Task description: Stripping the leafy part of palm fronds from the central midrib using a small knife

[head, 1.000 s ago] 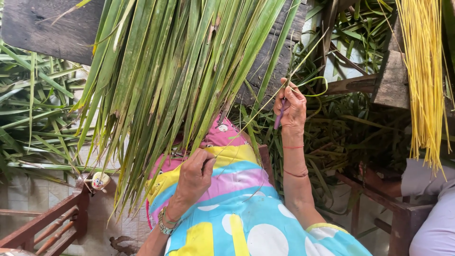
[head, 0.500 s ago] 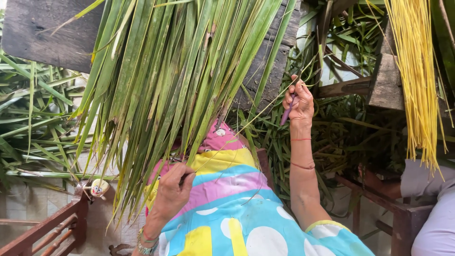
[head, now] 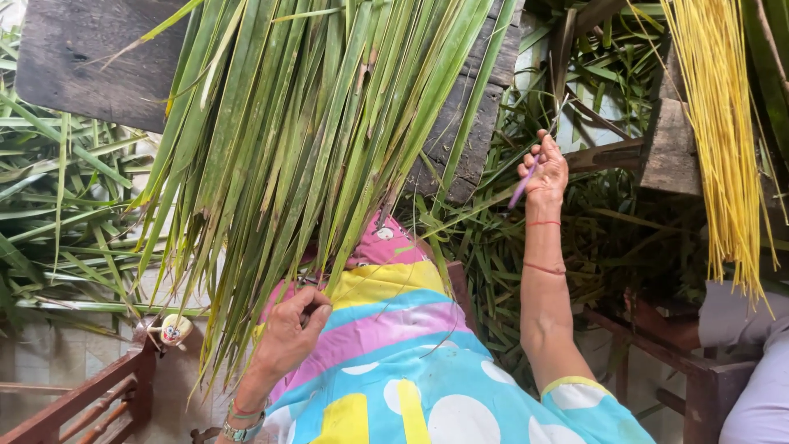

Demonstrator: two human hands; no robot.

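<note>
Left hand point(head: 289, 333) low over the lap, grip closed narrow on the lower end of one leaf from the palm leaf bundle point(head: 312, 131) — the bundle hangs down from above, tips fanned over the lap and past the hand. Right hand point(head: 545, 168) raised out to the right, well apart from the bundle, grip wrapped around a small purple-handled tool point(head: 521, 187); a thin strip seems to run from near this hand back toward the bundle, hard to tell exactly.

Dark wooden plank surface point(head: 82, 66) behind the bundle, its right edge just beside the raised hand. Loose green leaves point(head: 57, 205) piled on the floor left and right. Yellow stripped ribs point(head: 723, 123) hang in one sheaf at the right. Brown wooden chair frame point(head: 82, 395) bottom left — another person's pale sleeve point(head: 748, 353) bottom right.

Count: two hands, one tool, one green bundle, one yellow sheaf.
</note>
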